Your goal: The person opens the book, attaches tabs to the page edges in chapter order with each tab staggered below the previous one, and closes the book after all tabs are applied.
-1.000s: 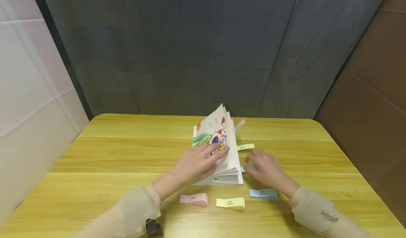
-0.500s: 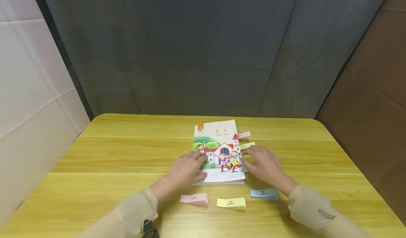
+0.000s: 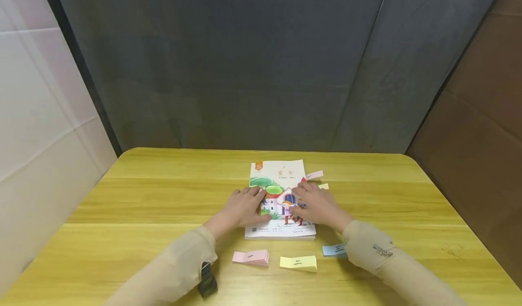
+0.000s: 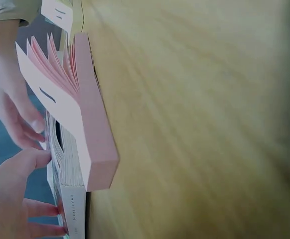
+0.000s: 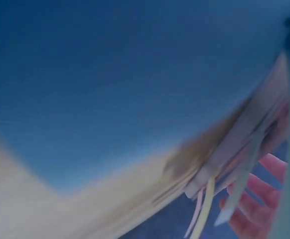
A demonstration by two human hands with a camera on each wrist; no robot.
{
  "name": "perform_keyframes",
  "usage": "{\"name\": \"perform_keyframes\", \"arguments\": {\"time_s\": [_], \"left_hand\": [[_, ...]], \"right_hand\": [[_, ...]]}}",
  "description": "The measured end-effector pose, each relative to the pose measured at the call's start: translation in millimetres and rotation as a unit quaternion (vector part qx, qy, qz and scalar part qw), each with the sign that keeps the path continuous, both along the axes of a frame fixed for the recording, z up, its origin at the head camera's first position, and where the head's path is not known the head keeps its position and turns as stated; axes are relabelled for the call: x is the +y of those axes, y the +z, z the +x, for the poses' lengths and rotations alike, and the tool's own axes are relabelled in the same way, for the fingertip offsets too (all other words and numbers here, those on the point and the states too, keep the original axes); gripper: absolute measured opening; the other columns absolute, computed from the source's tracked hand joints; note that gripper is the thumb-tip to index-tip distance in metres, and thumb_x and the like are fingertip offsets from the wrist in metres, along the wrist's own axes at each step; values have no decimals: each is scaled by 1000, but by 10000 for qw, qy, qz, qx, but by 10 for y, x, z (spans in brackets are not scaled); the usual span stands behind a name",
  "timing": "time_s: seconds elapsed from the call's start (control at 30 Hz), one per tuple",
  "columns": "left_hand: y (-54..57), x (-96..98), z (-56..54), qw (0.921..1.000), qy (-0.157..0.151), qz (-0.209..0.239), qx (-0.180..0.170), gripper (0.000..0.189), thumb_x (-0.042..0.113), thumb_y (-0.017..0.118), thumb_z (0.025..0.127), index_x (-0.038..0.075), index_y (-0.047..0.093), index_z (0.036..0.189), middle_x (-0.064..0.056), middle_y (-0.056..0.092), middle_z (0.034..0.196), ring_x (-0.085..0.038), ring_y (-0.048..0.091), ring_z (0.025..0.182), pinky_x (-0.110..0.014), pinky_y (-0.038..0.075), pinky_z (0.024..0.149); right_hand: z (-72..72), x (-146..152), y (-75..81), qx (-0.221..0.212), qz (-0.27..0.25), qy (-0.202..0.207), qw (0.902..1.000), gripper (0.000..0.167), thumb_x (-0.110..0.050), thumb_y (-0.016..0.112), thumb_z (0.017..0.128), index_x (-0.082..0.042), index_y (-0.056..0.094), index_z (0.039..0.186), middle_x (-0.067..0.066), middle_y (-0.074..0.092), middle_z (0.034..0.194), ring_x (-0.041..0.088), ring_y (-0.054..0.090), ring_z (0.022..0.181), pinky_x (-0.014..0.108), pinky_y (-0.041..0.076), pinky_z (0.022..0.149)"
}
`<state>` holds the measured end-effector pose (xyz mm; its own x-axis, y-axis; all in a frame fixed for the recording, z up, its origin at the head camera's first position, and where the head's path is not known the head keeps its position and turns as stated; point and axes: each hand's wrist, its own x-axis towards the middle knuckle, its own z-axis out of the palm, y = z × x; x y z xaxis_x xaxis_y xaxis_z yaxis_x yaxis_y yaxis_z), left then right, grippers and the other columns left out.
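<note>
A paperback book point(image 3: 281, 172) with a cartoon cover of a house and children lies closed on the wooden table. My left hand point(image 3: 243, 207) rests on the left side of its cover, fingers spread, thumb towards the middle. On the right side lies my right hand point(image 3: 319, 206), flat over the printed children. A pink tab point(image 3: 315, 175) and a yellow tab point(image 3: 324, 186) stick out from the book's right edge. In the right wrist view a pale blue tab point(image 5: 239, 191) shows too, near the right hand's fingers. The left wrist view shows the book's spine point(image 4: 74, 211) beside the left fingers.
Before the book stand a pink sticky-note pad point(image 3: 250, 257), a yellow pad point(image 3: 298, 263) and a blue pad point(image 3: 333, 250), each with dark strokes. My right sleeve partly covers the blue one. A dark curtain point(image 3: 244, 70) hangs behind the table point(image 3: 155, 197).
The book's raised cover and pages have come down flat. My left hand has shifted to the cover's left side. The right hand has moved from beside the tabs onto the cover.
</note>
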<state>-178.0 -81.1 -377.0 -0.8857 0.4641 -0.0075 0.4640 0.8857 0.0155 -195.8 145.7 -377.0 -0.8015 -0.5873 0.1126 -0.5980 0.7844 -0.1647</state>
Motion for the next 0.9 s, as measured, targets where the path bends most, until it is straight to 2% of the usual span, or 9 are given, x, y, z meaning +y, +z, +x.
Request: {"name": "perform_keyframes", "arguments": {"time_s": [0.2, 0.4, 0.63, 0.73, 0.9], "left_hand": [[-17, 22, -10, 9999, 51, -116, 36, 77, 63, 45, 76, 10, 41, 131, -11, 38, 132, -32, 37, 117, -51, 33, 87], [-20, 41, -5, 9997, 101, -202, -40, 77, 63, 44, 76, 10, 40, 132, -12, 36, 133, -32, 34, 118, -52, 33, 87], [-43, 47, -33, 9995, 129, -271, -39, 76, 63, 43, 77, 11, 41, 132, -11, 37, 133, -32, 34, 118, -53, 33, 87], [-38, 36, -30, 9996, 130, -236, -40, 76, 64, 43, 77, 11, 40, 132, -11, 36, 133, -32, 34, 119, -53, 32, 88], [-23, 0, -15, 9999, 100, 67, -13, 75, 62, 45, 78, 10, 41, 131, -12, 36, 133, -33, 34, 119, -53, 30, 90]], "right_hand": [[-43, -9, -52, -10, 270, -96, 9996, 55, -48, 54, 81, -8, 52, 119, 11, 49, 117, 29, 44, 105, 44, 42, 76], [-37, 0, -72, -274, 279, -131, 9991, 57, -49, 51, 82, -8, 49, 123, 14, 45, 123, 33, 40, 112, 49, 38, 82], [-59, 0, -84, -251, 405, -99, 9988, 57, -47, 51, 83, -7, 49, 123, 13, 46, 123, 32, 38, 114, 50, 36, 84], [-68, 1, -87, -248, 373, -52, 9990, 55, -45, 51, 84, -7, 49, 123, 13, 46, 123, 33, 38, 113, 50, 36, 84], [-76, 31, -63, -353, -12, -26, 9994, 51, -41, 52, 84, -6, 50, 122, 15, 45, 124, 34, 37, 115, 51, 34, 86]]}}
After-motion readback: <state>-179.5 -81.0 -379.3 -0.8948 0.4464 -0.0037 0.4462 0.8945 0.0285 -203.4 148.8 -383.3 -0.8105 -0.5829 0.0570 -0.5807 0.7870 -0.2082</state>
